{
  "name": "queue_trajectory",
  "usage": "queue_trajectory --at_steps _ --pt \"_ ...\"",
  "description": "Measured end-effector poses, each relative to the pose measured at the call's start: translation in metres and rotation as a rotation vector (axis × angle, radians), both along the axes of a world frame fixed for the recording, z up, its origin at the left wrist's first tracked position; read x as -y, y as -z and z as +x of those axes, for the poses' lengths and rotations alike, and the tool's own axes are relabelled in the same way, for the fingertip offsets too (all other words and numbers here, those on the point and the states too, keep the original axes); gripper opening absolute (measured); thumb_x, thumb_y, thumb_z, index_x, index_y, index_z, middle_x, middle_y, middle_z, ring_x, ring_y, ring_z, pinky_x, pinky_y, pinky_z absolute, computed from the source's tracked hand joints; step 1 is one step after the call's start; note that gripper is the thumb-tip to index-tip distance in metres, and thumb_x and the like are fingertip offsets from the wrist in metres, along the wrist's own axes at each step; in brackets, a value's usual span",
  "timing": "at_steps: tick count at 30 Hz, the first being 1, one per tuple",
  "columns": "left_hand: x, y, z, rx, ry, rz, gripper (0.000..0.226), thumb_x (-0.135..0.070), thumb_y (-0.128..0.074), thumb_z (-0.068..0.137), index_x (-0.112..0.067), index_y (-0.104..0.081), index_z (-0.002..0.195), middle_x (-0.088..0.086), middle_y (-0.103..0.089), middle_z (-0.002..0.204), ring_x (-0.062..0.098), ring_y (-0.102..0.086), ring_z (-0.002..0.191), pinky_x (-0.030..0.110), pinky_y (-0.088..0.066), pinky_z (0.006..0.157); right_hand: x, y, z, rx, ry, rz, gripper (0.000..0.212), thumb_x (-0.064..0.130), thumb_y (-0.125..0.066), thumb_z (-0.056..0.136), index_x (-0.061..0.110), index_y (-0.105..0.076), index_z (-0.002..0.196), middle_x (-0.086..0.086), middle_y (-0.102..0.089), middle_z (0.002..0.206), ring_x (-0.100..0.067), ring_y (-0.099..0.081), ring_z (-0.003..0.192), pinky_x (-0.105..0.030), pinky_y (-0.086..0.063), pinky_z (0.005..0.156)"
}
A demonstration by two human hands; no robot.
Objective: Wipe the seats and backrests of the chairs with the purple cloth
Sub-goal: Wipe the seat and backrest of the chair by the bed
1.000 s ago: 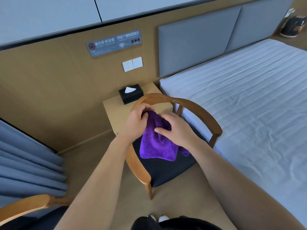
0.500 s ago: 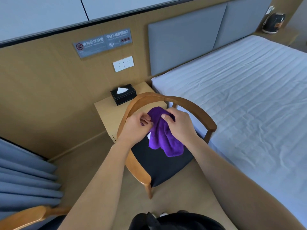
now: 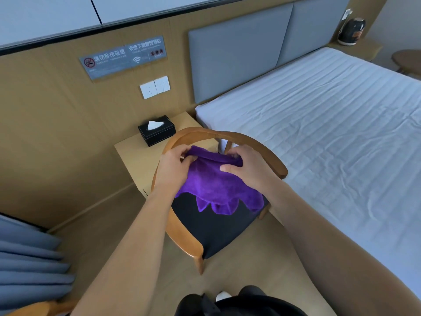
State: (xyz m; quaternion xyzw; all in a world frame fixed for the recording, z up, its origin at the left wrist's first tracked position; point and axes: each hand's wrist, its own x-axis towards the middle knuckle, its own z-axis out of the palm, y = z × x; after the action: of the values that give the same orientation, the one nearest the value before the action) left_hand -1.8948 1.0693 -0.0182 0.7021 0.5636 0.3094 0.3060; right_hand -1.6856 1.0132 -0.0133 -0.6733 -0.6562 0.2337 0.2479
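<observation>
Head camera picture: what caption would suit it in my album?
Left hand and right hand grip a purple cloth over the black seat of a wooden chair beside a bed.

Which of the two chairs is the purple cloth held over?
The black-seated chair beside the bed, under the purple cloth; the other chair shows only a wooden arm, lower left.

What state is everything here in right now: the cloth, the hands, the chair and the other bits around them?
purple cloth: held up and spread, lower edge hanging over the seat.
left hand: grips the cloth's top left edge.
right hand: grips the cloth's top right edge.
chair: upright beside the bed, front of the seat uncovered.
tissue box: on the nightstand, tissue sticking out.
bed: made, sheet slightly wrinkled.
</observation>
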Motion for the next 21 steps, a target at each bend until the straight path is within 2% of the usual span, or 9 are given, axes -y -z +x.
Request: queue_trajectory --at_steps 3,7,11,15,18,21 --pt "0.002 0.000 0.000 -0.004 0.031 -0.005 0.014 -0.014 -0.061 0.096 -0.023 -0.068 0.103 -0.010 -0.064 0.094 0.012 -0.057 0.093 0.026 -0.041 0.082 -0.001 0.002 -0.003 0.092 -0.010 0.007 0.028 0.038 -0.064 0.094 0.017 -0.064 0.114 0.001 -0.060 0.109 -0.016 -0.059 0.100 -0.024 -0.045 0.083" --pt "0.002 -0.001 -0.003 0.023 0.040 -0.012 0.008 -0.022 -0.060 0.098 -0.021 -0.065 0.104 -0.008 -0.065 0.095 0.012 -0.058 0.091 0.026 -0.043 0.080 -0.004 0.003 -0.008 0.179 0.069 0.026 0.035 0.046 -0.060 0.095 0.017 -0.061 0.115 -0.002 -0.059 0.116 -0.022 -0.052 0.110 -0.042 -0.048 0.093" --pt "-0.001 -0.008 -0.003 -0.005 0.042 -0.009 0.014 -0.032 -0.064 0.095 -0.020 -0.059 0.093 -0.008 -0.060 0.082 0.008 -0.054 0.077 0.022 -0.039 0.065 -0.007 0.002 -0.007 0.038 0.073 0.012 0.034 0.038 -0.061 0.096 0.014 -0.054 0.119 0.001 -0.062 0.108 -0.017 -0.061 0.100 -0.028 -0.049 0.082" --pt "-0.006 -0.009 0.002 -0.087 0.053 -0.098 0.024 -0.040 -0.064 0.093 -0.023 -0.048 0.090 -0.003 -0.057 0.082 0.015 -0.053 0.076 0.033 -0.043 0.068 -0.014 0.004 -0.004 -0.022 0.087 0.008 0.032 0.030 -0.062 0.097 0.016 -0.046 0.121 0.005 -0.057 0.104 -0.011 -0.058 0.093 -0.023 -0.045 0.078" --pt "-0.011 -0.006 0.010 -0.095 0.066 -0.175 0.029 -0.043 -0.067 0.091 -0.025 -0.045 0.089 -0.004 -0.055 0.081 0.014 -0.051 0.073 0.030 -0.039 0.063 -0.024 0.011 0.005 -0.061 0.051 -0.017 0.037 0.026 -0.063 0.097 0.015 -0.045 0.127 -0.001 -0.057 0.116 -0.015 -0.059 0.104 -0.023 -0.044 0.080" --pt "-0.017 -0.002 0.021 -0.078 0.074 -0.287 0.041 -0.049 -0.076 0.081 -0.021 -0.049 0.094 0.000 -0.059 0.087 0.016 -0.056 0.079 0.030 -0.045 0.065 -0.036 0.020 0.018 -0.021 -0.039 -0.076 0.045 0.027 -0.064 0.095 0.012 -0.044 0.133 -0.007 -0.054 0.128 -0.021 -0.057 0.115 -0.028 -0.049 0.088"
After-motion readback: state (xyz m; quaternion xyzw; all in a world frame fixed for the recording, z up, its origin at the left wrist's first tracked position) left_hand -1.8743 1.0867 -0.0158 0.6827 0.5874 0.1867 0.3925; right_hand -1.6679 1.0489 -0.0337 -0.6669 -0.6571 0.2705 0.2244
